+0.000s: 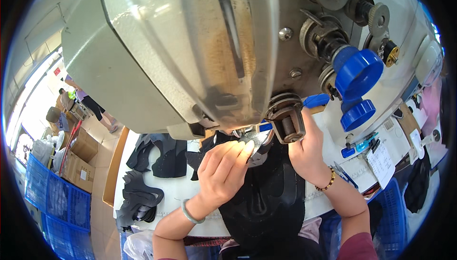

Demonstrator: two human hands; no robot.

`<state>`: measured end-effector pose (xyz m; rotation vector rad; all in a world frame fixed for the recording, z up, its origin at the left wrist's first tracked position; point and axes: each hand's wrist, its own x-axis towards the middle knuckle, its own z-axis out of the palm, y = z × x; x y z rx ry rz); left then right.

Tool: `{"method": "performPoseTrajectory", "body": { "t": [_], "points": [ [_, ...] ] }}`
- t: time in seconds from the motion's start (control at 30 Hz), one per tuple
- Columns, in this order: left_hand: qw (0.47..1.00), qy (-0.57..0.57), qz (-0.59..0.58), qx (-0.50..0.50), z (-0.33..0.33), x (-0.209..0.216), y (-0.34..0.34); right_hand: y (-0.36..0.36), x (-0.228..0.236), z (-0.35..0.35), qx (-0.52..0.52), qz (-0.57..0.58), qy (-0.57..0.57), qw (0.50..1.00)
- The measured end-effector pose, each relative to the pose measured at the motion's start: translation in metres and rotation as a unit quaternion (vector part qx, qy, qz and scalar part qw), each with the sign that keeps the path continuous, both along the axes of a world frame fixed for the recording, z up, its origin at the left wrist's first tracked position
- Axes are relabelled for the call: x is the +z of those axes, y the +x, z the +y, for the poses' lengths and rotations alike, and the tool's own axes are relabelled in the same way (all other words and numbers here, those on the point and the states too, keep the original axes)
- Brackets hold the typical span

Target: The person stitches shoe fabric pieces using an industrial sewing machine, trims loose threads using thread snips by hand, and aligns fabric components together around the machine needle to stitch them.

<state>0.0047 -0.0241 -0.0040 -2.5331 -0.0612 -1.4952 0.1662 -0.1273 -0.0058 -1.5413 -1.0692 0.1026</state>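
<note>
A large cream sewing machine (157, 45) fills the upper half of the view, its metal head over the lit stitching spot. My left hand (223, 169), with a pale bangle on the wrist, is closed, fingertips pressed together on a black fabric piece (262, 198) right beside the presser foot area (257, 141). That dark piece hangs from the machine toward my lap. To its right, my right hand (307, 150), wearing a beaded bracelet, reaches up behind the machine's metal thread guide (287, 122). Its fingers are mostly hidden there.
Cut black pieces (169, 157) and stacked dark pieces (138, 200) lie on the white table (190, 191) at left. Scissors (343, 174), a written sheet (381, 165) and a blue bottle (364, 145) are at right. Blue crates (57, 193) and cardboard boxes (78, 169) stand beyond.
</note>
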Motion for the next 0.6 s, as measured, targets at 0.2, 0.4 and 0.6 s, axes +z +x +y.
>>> {"method": "performPoseTrajectory", "body": {
  "t": [0.2,0.4,0.6],
  "points": [
    [1.0,-0.018,0.002,0.001,0.004,0.004,0.001,0.015,-0.002,0.009,-0.081,-0.309,0.071,0.945],
    [0.999,-0.018,-0.026,-0.011,0.008,0.002,0.002,0.027,-0.005,0.005,-0.074,-0.384,0.117,0.913],
    [1.0,-0.001,-0.021,-0.009,0.011,0.005,0.003,0.036,-0.006,0.004,-0.047,-0.375,0.109,0.92]
  ]
}}
